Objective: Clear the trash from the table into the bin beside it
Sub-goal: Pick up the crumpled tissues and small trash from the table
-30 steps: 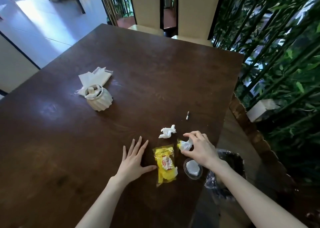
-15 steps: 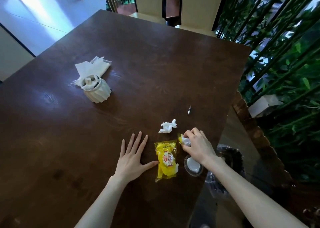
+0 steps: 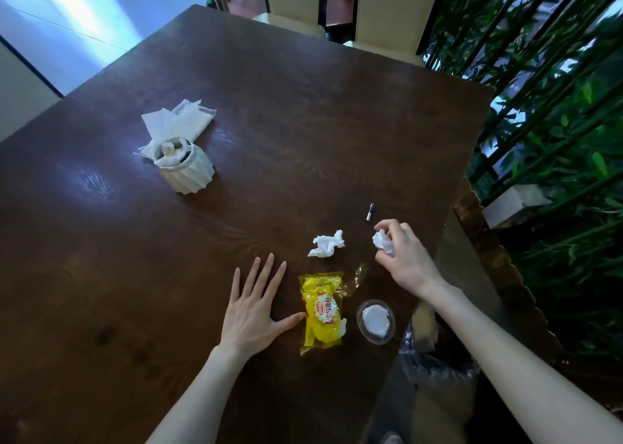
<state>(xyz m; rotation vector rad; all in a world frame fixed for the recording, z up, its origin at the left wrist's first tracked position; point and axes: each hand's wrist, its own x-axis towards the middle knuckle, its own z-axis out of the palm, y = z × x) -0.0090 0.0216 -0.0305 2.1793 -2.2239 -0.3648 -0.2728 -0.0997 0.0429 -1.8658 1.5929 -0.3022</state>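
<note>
While the left hand (image 3: 259,312) lay flat on the dark wooden table (image 3: 303,113), palm down with all its fingers spread and nothing in it, the right hand (image 3: 403,258) was raised just above the table's right side with its fingers curled round a crumpled white wad (image 3: 382,241), pinched between thumb and fingertips. That was what the head view showed, the only view given.

Between the two hands lay a yellow snack wrapper (image 3: 322,312), lengthwise toward the person, its left edge touching the left thumb's tip. A scrap of clear yellowish film (image 3: 358,273) trailed from the wrapper's upper right corner. Just right of the wrapper sat a small clear round lid (image 3: 376,320) with something white in it. Beyond the wrapper, left of the right hand and apart from it, lay a crumpled white tissue (image 3: 327,243). A small thin metallic object (image 3: 370,211) lay farther out, near the right hand's fingertips; what it was could not be told.

Well to the left stood a ribbed white pot (image 3: 187,170), with folded white napkins (image 3: 178,123) behind it.

Beside the table's near right edge, under the right forearm, stood the bin (image 3: 435,352), lined with a dark plastic bag. Green bamboo (image 3: 556,106) filled the right side.
</note>
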